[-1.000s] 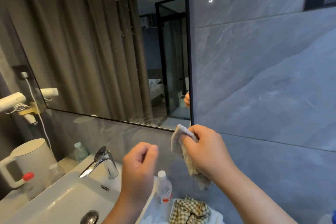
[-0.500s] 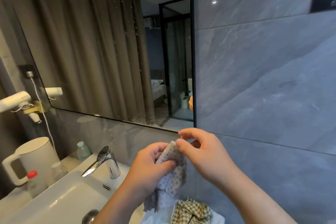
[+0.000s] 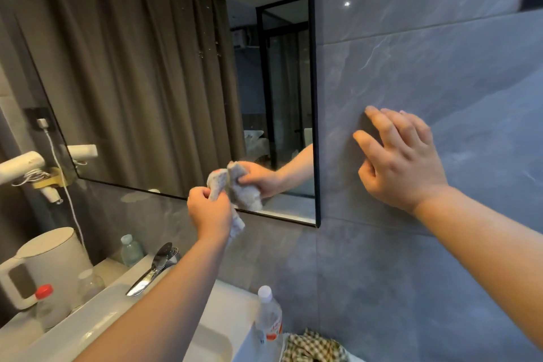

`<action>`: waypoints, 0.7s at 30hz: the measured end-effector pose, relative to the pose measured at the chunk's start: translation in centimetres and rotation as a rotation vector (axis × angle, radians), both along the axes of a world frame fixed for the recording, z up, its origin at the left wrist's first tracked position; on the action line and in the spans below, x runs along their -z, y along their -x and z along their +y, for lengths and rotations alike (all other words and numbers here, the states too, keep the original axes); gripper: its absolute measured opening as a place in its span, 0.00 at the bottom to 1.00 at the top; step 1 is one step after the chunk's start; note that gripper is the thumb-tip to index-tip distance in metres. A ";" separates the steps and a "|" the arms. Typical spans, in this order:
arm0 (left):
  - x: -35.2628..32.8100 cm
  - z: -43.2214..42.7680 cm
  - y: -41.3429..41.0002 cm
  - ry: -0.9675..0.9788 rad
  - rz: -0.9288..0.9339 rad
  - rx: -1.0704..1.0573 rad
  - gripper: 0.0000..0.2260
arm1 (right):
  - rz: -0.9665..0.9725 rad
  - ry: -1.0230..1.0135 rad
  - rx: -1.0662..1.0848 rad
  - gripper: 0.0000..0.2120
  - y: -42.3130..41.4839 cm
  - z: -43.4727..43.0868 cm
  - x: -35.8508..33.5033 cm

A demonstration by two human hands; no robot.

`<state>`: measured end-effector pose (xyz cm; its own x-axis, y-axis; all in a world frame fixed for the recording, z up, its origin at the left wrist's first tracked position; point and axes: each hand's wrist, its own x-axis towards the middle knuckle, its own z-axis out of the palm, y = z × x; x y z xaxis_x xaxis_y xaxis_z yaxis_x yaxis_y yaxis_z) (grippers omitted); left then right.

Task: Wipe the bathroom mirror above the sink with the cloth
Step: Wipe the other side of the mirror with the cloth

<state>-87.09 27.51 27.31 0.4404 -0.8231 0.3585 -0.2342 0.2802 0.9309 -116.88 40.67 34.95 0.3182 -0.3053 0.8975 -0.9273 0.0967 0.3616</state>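
The black-framed mirror (image 3: 164, 73) hangs above the white sink (image 3: 97, 314), with water spots near its top middle. My left hand (image 3: 209, 211) grips a pale patterned cloth (image 3: 217, 185) and holds it up against the mirror's lower edge, near the right corner. The cloth's reflection and my hand's reflection show just beyond it in the glass. My right hand (image 3: 402, 156) lies flat with spread fingers on the grey tiled wall (image 3: 426, 53), right of the mirror frame.
A chrome tap (image 3: 155, 267) stands over the sink. Left of it are a white kettle (image 3: 44, 261), a red-capped bottle (image 3: 44, 303) and a small bottle (image 3: 130, 250). A white-capped bottle (image 3: 269, 317) and a checked cloth (image 3: 314, 347) sit at the sink's right. A hair dryer (image 3: 20, 164) hangs on the left.
The cloth passed from both hands into my left hand alone, which rose to the mirror's lower edge. My right hand let go and moved up right onto the tiled wall.
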 end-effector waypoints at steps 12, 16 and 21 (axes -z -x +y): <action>5.9 -0.2 1.3 0.417 -0.707 0.100 0.23 | 0.089 0.073 0.084 0.20 0.2 -0.6 0.5; 4.8 -1.7 -0.4 0.376 -0.771 -0.030 0.17 | 0.099 0.089 0.097 0.20 0.0 -0.7 0.5; 4.2 -1.2 0.9 0.287 -0.465 -0.025 0.09 | 0.105 0.105 0.097 0.21 0.1 -0.7 0.5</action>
<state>-88.01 26.34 23.08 0.1999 -0.6551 0.7286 -0.6131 0.4965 0.6146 -116.98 39.97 34.46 0.3851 -0.2452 0.8897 -0.8695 0.2266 0.4388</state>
